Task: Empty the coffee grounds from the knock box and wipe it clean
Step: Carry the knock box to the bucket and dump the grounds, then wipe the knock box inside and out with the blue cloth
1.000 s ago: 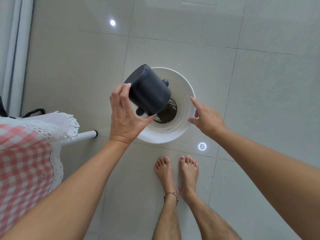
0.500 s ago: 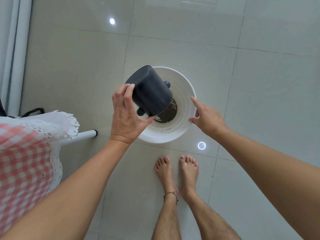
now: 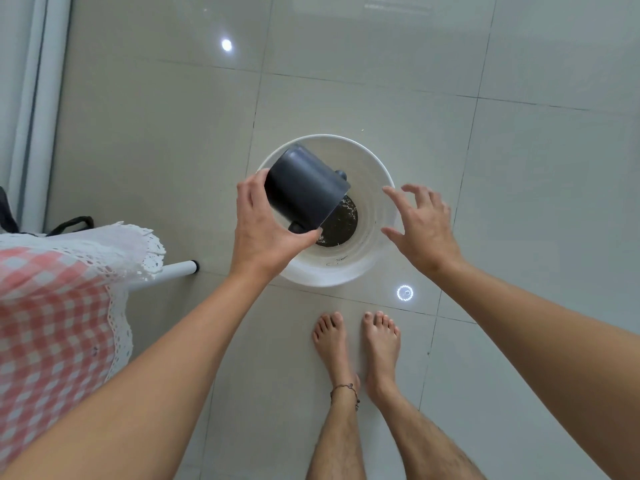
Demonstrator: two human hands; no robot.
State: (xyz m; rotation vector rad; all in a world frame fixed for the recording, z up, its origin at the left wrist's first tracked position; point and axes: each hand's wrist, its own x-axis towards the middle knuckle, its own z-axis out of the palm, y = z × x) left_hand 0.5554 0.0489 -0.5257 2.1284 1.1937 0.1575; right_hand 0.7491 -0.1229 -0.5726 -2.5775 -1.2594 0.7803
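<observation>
Knock box point(image 3: 304, 188) in left hand point(image 3: 266, 233), tipped over bucket point(image 3: 377, 251)

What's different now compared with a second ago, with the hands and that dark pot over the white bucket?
The right hand has let go of the white bucket's rim and lifted off it, fingers spread. The left hand still grips the dark knock box, still tipped over the bucket, at most slightly shifted. The bucket, the grounds at its bottom and the feet are as before.

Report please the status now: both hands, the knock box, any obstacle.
Left hand grips knock box, tipped over white bucket. Right hand open, empty, beside rim. Grounds in bucket. Nothing blocking.
</observation>
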